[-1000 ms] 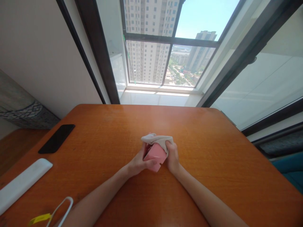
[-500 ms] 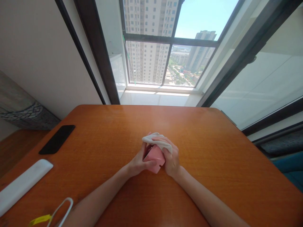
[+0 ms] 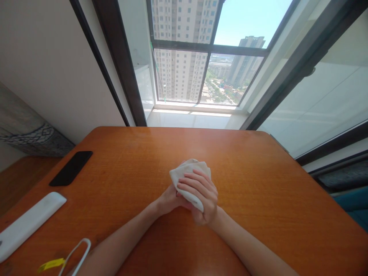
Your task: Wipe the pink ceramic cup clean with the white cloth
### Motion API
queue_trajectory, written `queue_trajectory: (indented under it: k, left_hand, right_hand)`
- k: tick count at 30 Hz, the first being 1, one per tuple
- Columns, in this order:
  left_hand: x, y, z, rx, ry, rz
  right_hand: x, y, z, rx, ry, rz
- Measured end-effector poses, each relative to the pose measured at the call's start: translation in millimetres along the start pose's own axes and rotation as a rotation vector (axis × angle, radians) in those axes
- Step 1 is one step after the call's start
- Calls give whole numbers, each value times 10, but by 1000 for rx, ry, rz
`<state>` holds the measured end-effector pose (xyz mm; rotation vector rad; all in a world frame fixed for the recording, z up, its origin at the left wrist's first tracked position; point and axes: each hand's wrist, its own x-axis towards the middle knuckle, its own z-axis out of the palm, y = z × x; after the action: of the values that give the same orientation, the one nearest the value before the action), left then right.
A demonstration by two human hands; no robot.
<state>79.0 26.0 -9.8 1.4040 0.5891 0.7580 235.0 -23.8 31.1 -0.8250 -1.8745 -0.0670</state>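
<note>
While your right hand (image 3: 201, 196) clamps crumpled white cloth (image 3: 188, 170), fingers wrapped over top, left hand (image 3: 166, 200) tucks beneath; its grip hidden, cannot tell. Cloth over middle of orange wooden surface (image 3: 258, 184). Looks like wiping stroke; next calls for steady left brace.

The cloth (image 3: 188, 173) under the right hand (image 3: 204, 197) is plain off-white, with no print; the surface (image 3: 258, 184) is a warm orange-brown with fine darker wood grain and a pale sheen towards the window; the phone (image 3: 71, 168) near its left edge is glossy black; the long bar (image 3: 27, 226) closer to me is plain white; the tag (image 3: 51, 264) is yellow, the loop (image 3: 85, 240) beside it white; the window frame (image 3: 207, 49) is dark brown, almost black; the sky (image 3: 247, 19) is clear blue; the tower blocks (image 3: 179, 57) are pale beige, gridded with dark windows; the wall (image 3: 43, 65) is cream; the slab (image 3: 27, 134) below it is grey with thin dark crisscross lines.
</note>
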Motion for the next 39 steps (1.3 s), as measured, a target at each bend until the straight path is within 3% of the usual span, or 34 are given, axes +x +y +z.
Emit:
queue_trajectory:
  k: [3,5,10,13,17,19,23,25,27,29,33,34,36,39]
  left_hand:
    - [31,47,-85,-33,-37,53]
    - [22,66,-93,-88,-63,85]
    - [1,101,-78,-188,-103,42]
    - [0,108,-82,-213,-100,33]
    - [3,120,-71,-235,-106,39]
    - [12,134,-71,-241,-120,59]
    - [33,144,-94,-178,-116,106]
    - [6,112,-78,-97,-65,52]
    - [-67,47,-12,-34,6,-31]
    - [-168,-35,96,-13,89,-99]
    - [-248,-129,213,-2,281,-166]
    - [-217,-125,186,-2,254,-134]
    - [-115,-89,80,-1,52,-34]
    - [21,-15,-82,-38,-57,36]
  right_hand:
    - [7,43,-6,146,53,151]
    - [-15,83,22,288,104,324]
    - [-65,229,191,657,330,1017]
    - [-60,307,273,811,407,1117]
    - [-100,310,283,788,387,1091]
    - [-126,268,236,685,347,993]
    - [-109,131,72,328,194,461]
    - [-85,53,8,133,88,188]
    - [-78,-19,-14,3,-9,1]
    - [-88,-76,-1,-56,-74,-99]
    - [-81,-113,27,-69,-90,-157]
    - [-65,-107,25,-54,-68,-132]
    - [-28,-83,16,7,1,-30]
    - [-4,-10,22,194,100,205]
